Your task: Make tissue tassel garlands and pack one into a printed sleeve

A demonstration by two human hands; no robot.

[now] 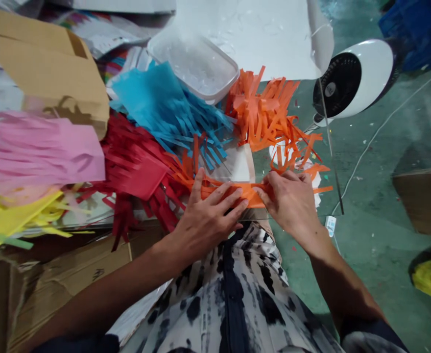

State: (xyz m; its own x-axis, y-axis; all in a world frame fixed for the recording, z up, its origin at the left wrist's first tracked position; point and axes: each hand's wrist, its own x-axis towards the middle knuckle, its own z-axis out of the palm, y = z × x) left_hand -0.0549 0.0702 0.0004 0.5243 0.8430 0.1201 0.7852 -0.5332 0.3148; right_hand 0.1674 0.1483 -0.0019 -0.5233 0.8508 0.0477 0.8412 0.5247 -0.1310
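An orange piece of fringed tissue paper (251, 197) lies at the near edge of the glass tabletop, close to my body. My left hand (215, 208) rests flat across its left part, fingers stretched out and spread. Pinched at its right part are the thumb and fingers of my right hand (288, 198). More orange fringed paper (263, 110) is heaped just beyond my hands. Left of my left hand sits red fringed paper (145, 171), with blue fringed paper (153, 98) behind it.
Pink fringed paper (46, 149) and yellow fringed paper (20, 215) lie at the left by a cardboard box (50, 63). A plastic tub (201, 63) stands behind. On the floor at right are a black and white fan (370, 73), a cable (362, 147) and a brown box (426, 198).
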